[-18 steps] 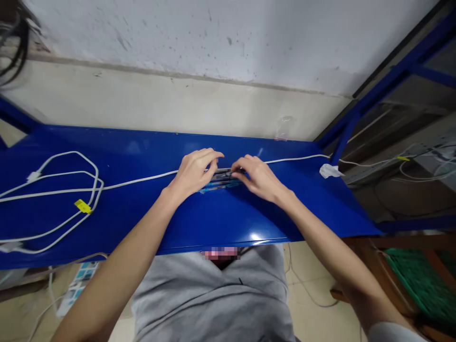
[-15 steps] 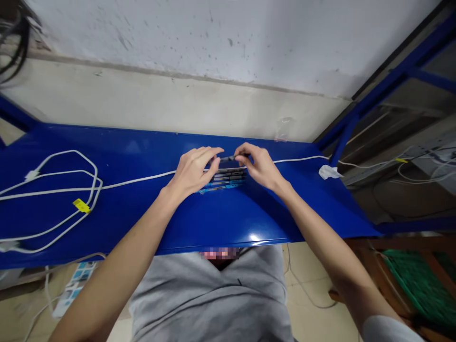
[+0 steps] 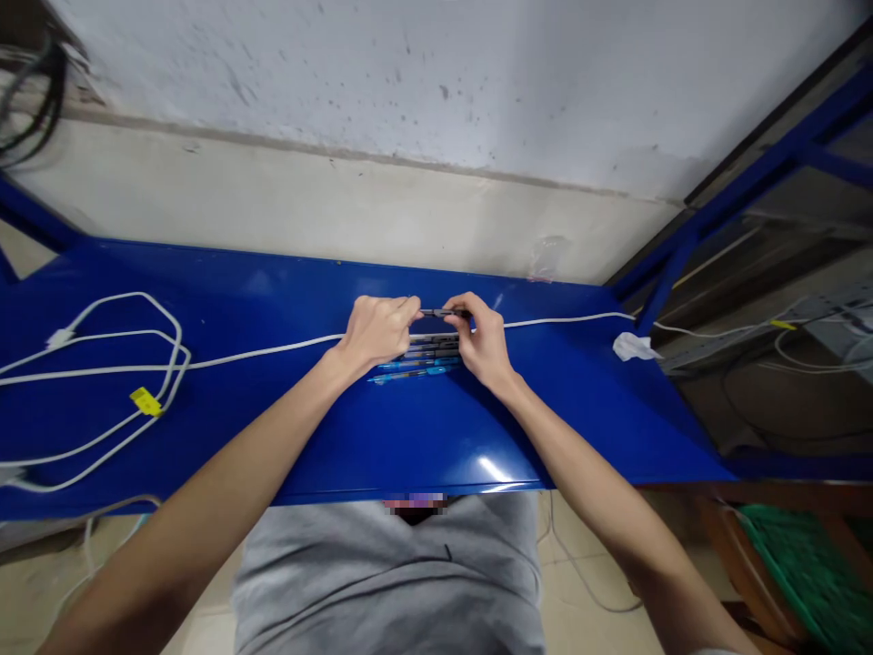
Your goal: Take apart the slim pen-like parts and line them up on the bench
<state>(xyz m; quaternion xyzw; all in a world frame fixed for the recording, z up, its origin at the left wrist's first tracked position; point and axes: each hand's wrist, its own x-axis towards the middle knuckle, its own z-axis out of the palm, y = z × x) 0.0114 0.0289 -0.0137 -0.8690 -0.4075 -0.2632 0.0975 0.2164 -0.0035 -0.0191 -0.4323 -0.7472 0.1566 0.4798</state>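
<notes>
Between my two hands a dark pen [image 3: 434, 313] is held level above the blue tabletop [image 3: 409, 437]. My left hand [image 3: 382, 327] is closed on its left end, with the fingers curled round it. At the other end my right hand [image 3: 483, 335] pinches the pen between thumb and fingers. Just below lies a row of several pens, dark ones [image 3: 433, 347] farther back and light blue ones [image 3: 415, 371] nearest me. My hands partly cover the ends of this row.
A white cable [image 3: 273, 350] runs along the table behind the pens and loops at the left, where a yellow tag [image 3: 145, 401] hangs on it. Crumpled white tissue [image 3: 633, 347] lies at the right. Behind stands a wall [image 3: 341, 200]; blue frame bars [image 3: 682, 264] rise at the right.
My left hand has closed round the left end of the pen, its fingers curled in where they were stretched out. Both hands have come closer together.
</notes>
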